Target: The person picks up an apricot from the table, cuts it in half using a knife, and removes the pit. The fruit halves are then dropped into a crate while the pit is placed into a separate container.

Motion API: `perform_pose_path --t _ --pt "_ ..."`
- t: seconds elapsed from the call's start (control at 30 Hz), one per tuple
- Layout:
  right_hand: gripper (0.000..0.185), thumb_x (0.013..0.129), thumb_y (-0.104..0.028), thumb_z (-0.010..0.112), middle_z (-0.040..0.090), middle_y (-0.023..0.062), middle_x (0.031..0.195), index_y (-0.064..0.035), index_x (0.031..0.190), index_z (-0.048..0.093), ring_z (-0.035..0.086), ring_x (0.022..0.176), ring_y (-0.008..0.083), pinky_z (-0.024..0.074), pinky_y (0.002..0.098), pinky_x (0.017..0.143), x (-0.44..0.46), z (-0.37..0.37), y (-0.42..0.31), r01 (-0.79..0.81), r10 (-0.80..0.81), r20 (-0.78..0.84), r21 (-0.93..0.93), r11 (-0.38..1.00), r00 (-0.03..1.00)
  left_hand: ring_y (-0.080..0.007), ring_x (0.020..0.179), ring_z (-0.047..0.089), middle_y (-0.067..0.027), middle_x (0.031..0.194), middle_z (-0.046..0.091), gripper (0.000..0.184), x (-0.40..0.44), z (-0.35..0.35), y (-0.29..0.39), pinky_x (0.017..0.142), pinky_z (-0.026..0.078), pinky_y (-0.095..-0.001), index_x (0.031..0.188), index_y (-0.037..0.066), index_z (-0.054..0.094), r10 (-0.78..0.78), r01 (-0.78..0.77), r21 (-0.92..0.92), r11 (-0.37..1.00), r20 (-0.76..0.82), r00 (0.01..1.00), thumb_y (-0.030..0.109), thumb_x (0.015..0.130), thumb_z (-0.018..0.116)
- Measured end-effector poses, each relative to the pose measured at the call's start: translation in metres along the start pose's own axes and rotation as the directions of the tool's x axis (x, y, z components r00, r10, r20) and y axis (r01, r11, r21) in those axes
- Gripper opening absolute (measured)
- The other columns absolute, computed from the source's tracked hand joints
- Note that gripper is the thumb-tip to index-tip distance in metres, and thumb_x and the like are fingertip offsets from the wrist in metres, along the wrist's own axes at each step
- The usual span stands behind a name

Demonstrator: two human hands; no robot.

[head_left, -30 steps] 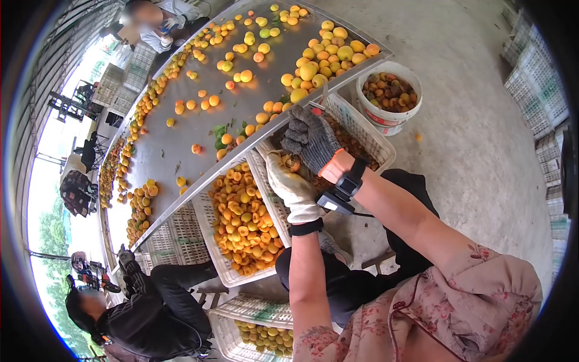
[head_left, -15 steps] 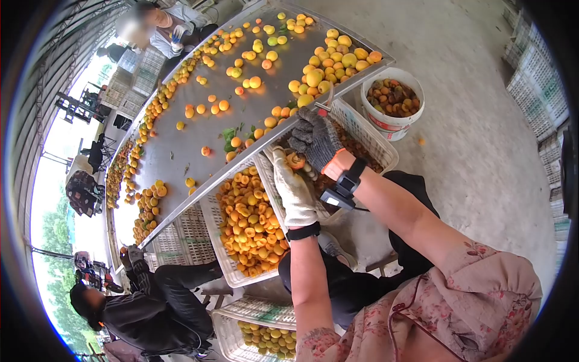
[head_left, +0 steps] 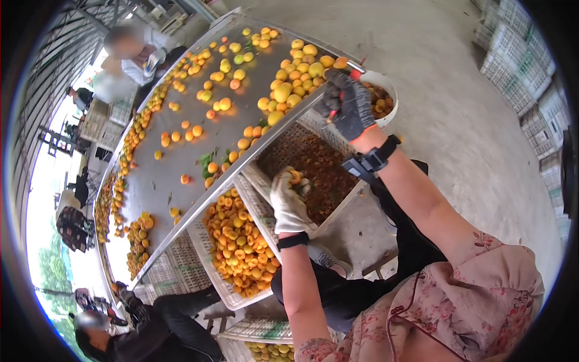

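My left hand (head_left: pixel 288 204), in a white glove, is closed round an apricot (head_left: pixel 295 176) above the near side of a crate of brown apricot pits (head_left: pixel 322 175). My right hand (head_left: pixel 351 107), in a dark grey glove, grips a red-handled tool (head_left: pixel 356 69) with a metal end. That hand is raised between the table's edge and the white bucket (head_left: pixel 395 105), partly covering the bucket. To the left of the pits stands a crate of halved apricots (head_left: pixel 238 250).
A sloping metal table (head_left: pixel 145 187) carries many loose apricots (head_left: pixel 298 75). One co-worker (head_left: pixel 148 57) is at its far side, another (head_left: pixel 157 323) at lower left. A crate of yellowish fruit (head_left: pixel 265 350) sits at the bottom. Stacked crates (head_left: pixel 522 66) line the right.
My hands have come apart. The right one has lifted up and away with the tool, toward the bucket, while the left stays over the pit crate with the apricot. The view has shifted slightly.
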State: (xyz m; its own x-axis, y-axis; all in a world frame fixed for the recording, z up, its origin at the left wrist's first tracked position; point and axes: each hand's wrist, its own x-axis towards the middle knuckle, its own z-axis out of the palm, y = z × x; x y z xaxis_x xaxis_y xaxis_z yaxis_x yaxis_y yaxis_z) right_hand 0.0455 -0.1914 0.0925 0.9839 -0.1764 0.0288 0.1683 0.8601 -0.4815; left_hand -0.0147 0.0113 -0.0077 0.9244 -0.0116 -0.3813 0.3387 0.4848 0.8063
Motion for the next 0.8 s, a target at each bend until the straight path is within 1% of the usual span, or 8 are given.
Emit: perform_pose_path --t 0.27,0.37,0.43,0.5,0.53,0.6,0.67,0.8 --pt "0.011 0.085 -0.017 0.059 0.043 -0.0026 0.054 -0.0068 0.087 0.057 0.039 0.042 0.0105 0.0358 0.0289 0.039 0.037 -0.080 -0.062 0.138 -0.169 -0.208 -0.152 0.979 0.963 -0.0245 0.096 0.058 -0.0114 0.106 0.055 0.030 0.084 0.140 -0.038 0.083 0.049 -0.0380 0.113 0.000 0.051 0.012 0.031 -0.124 0.992 0.333 0.943 0.020 0.091 0.051" --pt "0.010 0.085 -0.017 0.058 0.043 -0.0029 0.054 -0.0073 0.086 0.058 0.039 0.041 0.0096 0.0353 0.0280 0.038 0.052 -0.090 -0.073 0.092 -0.145 -0.277 -0.196 0.976 0.950 -0.0195 0.096 0.056 -0.0093 0.107 0.056 0.038 0.097 0.156 -0.028 0.079 0.049 -0.0283 0.123 -0.001 0.046 0.236 -0.292 0.221 0.930 0.249 0.939 0.009 0.088 0.055" --pt "0.009 0.085 -0.016 0.058 0.043 -0.0030 0.052 -0.0072 0.084 0.059 0.037 0.038 0.0091 0.0334 0.0273 0.035 0.061 -0.093 -0.076 0.014 -0.072 -0.328 -0.178 0.984 0.942 -0.0148 0.084 0.058 -0.0091 0.106 0.057 0.033 0.120 0.149 -0.009 0.069 0.049 -0.0271 0.119 -0.001 0.052 0.662 -0.697 0.286 0.658 0.222 0.716 0.006 0.086 0.056" --pt "0.010 0.085 -0.016 0.058 0.043 -0.0025 0.050 -0.0065 0.084 0.060 0.037 0.036 0.0096 0.0330 0.0278 0.034 0.066 -0.093 -0.072 -0.027 -0.040 -0.323 -0.201 0.979 0.945 -0.0241 0.101 0.054 -0.0165 0.111 0.054 0.039 0.099 0.172 0.060 0.089 0.045 -0.0347 0.120 0.010 0.053 0.524 -0.419 0.691 0.589 0.068 0.849 -0.001 0.083 0.053" --pt "0.010 0.085 -0.016 0.058 0.043 -0.0020 0.049 -0.0058 0.084 0.060 0.037 0.035 0.0102 0.0326 0.0282 0.033 0.066 -0.094 -0.072 -0.058 -0.022 -0.311 -0.245 0.968 0.950 -0.0331 0.107 0.050 -0.0229 0.116 0.051 0.049 0.136 0.150 0.066 0.093 0.042 -0.0406 0.124 0.014 0.051 0.653 -0.423 0.904 0.057 0.287 0.701 0.000 0.078 0.053" --pt "0.011 0.085 -0.015 0.058 0.045 -0.0006 0.048 -0.0039 0.084 0.061 0.038 0.033 0.0111 0.0332 0.0289 0.031 0.072 -0.102 -0.068 -0.050 -0.017 -0.280 -0.232 0.972 0.960 -0.0389 0.108 0.048 -0.0222 0.120 0.049 0.050 0.188 0.119 0.069 0.094 0.041 -0.0428 0.121 0.017 0.054 0.511 -0.466 0.837 -0.287 0.545 0.665 0.003 0.073 0.053" --pt "0.012 0.084 -0.014 0.059 0.046 0.0001 0.048 -0.0029 0.084 0.061 0.040 0.033 0.0113 0.0336 0.0286 0.031 0.076 -0.106 -0.067 -0.111 0.032 -0.301 -0.249 0.962 0.953 -0.0319 0.121 0.041 -0.0150 0.124 0.048 0.041 0.192 0.119 0.078 0.102 0.033 -0.0357 0.112 0.013 0.060 0.169 -0.426 0.900 -0.096 0.436 0.884 0.002 0.073 0.052" --pt "0.012 0.084 -0.015 0.061 0.045 -0.0009 0.049 -0.0032 0.085 0.061 0.038 0.034 0.0101 0.0346 0.0262 0.033 0.079 -0.112 -0.067 -0.183 0.115 -0.332 -0.180 0.967 0.936 -0.0245 0.099 0.059 -0.0105 0.108 0.059 0.035 0.202 0.079 0.088 0.086 0.046 -0.0292 0.101 0.003 0.061 0.165 -0.415 0.894 -0.168 0.441 0.882 -0.007 0.070 0.050"
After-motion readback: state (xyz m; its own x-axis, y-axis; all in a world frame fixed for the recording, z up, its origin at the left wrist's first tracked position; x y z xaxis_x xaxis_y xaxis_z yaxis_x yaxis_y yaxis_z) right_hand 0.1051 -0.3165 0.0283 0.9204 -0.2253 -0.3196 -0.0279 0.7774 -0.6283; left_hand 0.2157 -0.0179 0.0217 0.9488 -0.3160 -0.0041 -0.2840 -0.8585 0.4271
